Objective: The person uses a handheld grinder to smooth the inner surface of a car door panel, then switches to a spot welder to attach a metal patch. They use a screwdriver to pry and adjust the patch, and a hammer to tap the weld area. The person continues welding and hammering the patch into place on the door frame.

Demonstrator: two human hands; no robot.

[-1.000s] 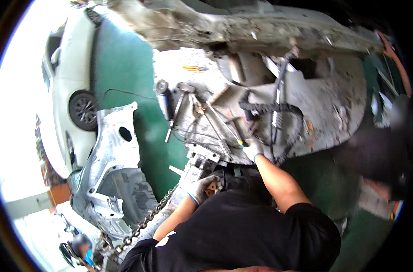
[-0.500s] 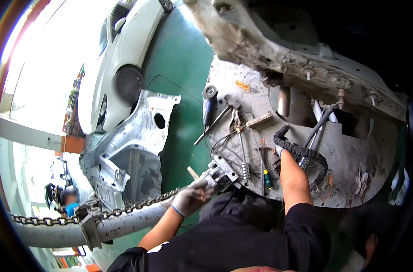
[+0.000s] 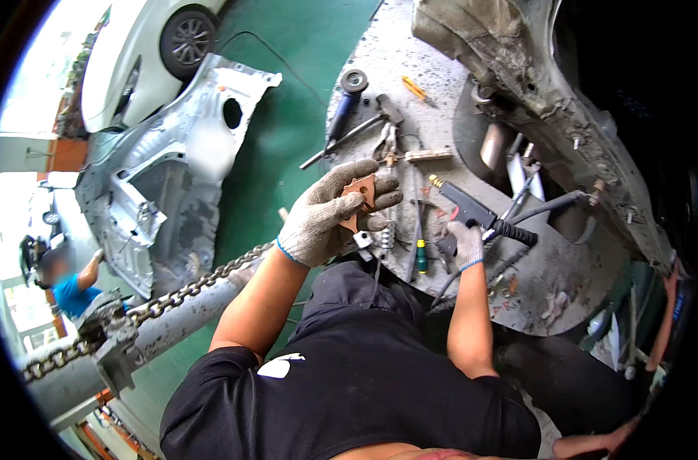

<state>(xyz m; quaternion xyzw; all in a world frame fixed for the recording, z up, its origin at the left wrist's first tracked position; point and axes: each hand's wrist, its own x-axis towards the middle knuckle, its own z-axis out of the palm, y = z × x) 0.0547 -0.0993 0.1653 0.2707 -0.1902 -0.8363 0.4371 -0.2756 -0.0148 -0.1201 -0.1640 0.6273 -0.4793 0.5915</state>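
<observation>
My left hand, in a grey knit glove, is raised over the near left edge of the speckled grey work plate. Its fingers close around a flat, pointed copper-coloured piece with a small hole. My right hand, also gloved, grips a black gun-shaped tool, which looks like a spot-welding gun. The gun's brass tip points up and left, and a black cable runs from its rear. Between my hands lies a green-handled screwdriver. The gun's handle is partly hidden by my right fingers.
An angle grinder, a hammer and an orange knife lie farther back. A car body overhangs the plate. At left are a chain on a pipe, a loose body panel and a person in blue.
My left hand has come up from beside the chain and pipe, now showing the copper piece. My right hand now holds the gun out in the open. The whole view has shifted.
</observation>
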